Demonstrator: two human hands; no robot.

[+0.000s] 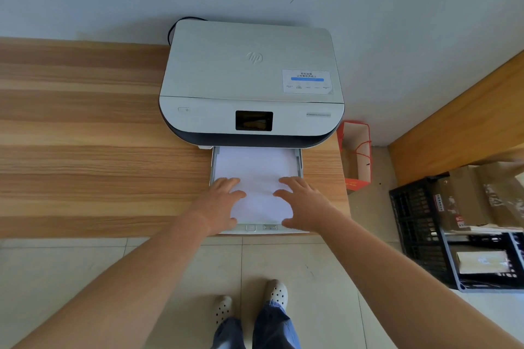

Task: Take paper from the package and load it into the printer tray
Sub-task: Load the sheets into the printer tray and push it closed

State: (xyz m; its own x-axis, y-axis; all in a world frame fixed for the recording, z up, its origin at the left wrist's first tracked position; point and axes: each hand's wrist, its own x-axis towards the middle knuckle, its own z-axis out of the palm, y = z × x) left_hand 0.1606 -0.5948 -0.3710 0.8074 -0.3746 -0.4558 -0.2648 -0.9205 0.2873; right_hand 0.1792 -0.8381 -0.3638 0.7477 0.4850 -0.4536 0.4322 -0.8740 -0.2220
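1. While both palms lie flat on the paper (256, 176), pressing down rather than grasping: left hand (219, 201) on the sheet's left part, right hand (304, 204) on its right, fingers (226, 182) of both spread open and holding nothing.
2. Paper stack sitting in the pulled-out printer tray (213, 161), just in front of the printer (252, 85), far edge running under the printer's dark front lip.
3. Faint ripples across the sheet between the two hands. Pushed harder toward the printer, could buckle and feed crooked.
4. Side guide on the printer-right wall of the tray looking close to the stack, exact contact not clear. If loose, skewed sheets and a jam likely.
5. Uneven pressure from one hand could fan the top sheets sideways over the tray wall.
6. Tray front hanging at the counter (85, 127) edge nearest the feet. A downward lean there could tip or strain it.
7. Tray not yet slid home into the printer. Shoved in fast, stack could ride up and catch on the lip.
8. No paper package anywhere in view. Topping up would mean looking away from the printer.
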